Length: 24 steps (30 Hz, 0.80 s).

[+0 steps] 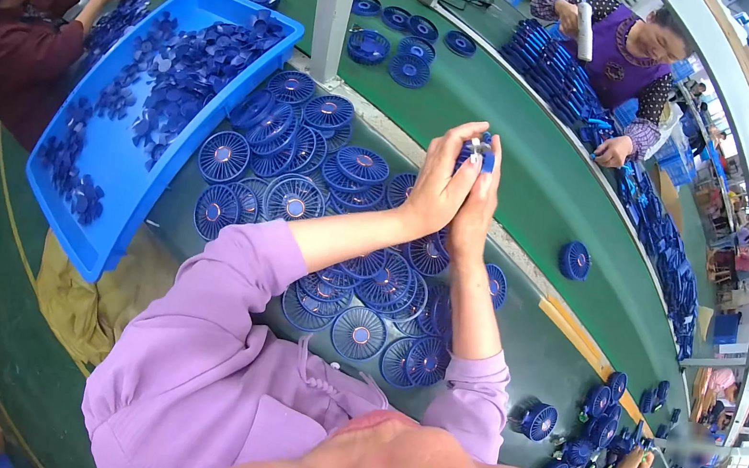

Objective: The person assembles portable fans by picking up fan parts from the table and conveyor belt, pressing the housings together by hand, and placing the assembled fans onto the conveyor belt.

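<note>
Both my arms reach out over the green conveyor's near edge. Between my hands is a small dark-blue part (488,162) with a whitish piece on it, mostly covered by fingers, so its kind is unclear. My left hand (440,181) has its fingers curled around the part from the left. My right hand (475,212) presses against it from the right, palm toward the left one. Below my forearms, many round blue fan grilles (359,332) lie heaped on the dark work surface.
A large blue tray (105,257) of loose fan blades (187,75) stands at the left. The green conveyor (532,214) carries more grilles (574,260). A metal post (333,10) rises at its edge. Co-workers handle parts at far left, far right and lower right.
</note>
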### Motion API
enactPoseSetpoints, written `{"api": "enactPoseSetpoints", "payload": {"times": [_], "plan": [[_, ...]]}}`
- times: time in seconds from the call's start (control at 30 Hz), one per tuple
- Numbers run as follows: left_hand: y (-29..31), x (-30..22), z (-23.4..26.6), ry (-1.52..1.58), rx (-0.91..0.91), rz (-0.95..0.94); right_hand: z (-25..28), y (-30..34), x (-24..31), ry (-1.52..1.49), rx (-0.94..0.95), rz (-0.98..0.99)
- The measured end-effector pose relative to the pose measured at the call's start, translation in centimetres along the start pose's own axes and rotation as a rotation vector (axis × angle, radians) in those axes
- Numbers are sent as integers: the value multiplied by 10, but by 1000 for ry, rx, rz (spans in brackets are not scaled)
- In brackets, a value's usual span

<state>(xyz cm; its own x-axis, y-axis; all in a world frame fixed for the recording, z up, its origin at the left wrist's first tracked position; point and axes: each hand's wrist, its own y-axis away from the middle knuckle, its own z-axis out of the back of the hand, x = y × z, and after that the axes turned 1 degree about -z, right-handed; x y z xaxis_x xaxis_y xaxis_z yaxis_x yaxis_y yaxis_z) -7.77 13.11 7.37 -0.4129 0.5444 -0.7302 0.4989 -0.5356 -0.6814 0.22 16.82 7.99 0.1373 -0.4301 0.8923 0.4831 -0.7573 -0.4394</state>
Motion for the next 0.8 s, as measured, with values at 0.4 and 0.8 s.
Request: {"api": "enactPoseSetpoints", "payload": {"times": [0.4, 0.8], "plan": [[-107, 220, 116, -962, -44, -71, 175, -29, -107, 1396, -173, -253], [-145, 280, 140, -995, 225, 414, -45, -165, -158, 981, 391, 136]]}}
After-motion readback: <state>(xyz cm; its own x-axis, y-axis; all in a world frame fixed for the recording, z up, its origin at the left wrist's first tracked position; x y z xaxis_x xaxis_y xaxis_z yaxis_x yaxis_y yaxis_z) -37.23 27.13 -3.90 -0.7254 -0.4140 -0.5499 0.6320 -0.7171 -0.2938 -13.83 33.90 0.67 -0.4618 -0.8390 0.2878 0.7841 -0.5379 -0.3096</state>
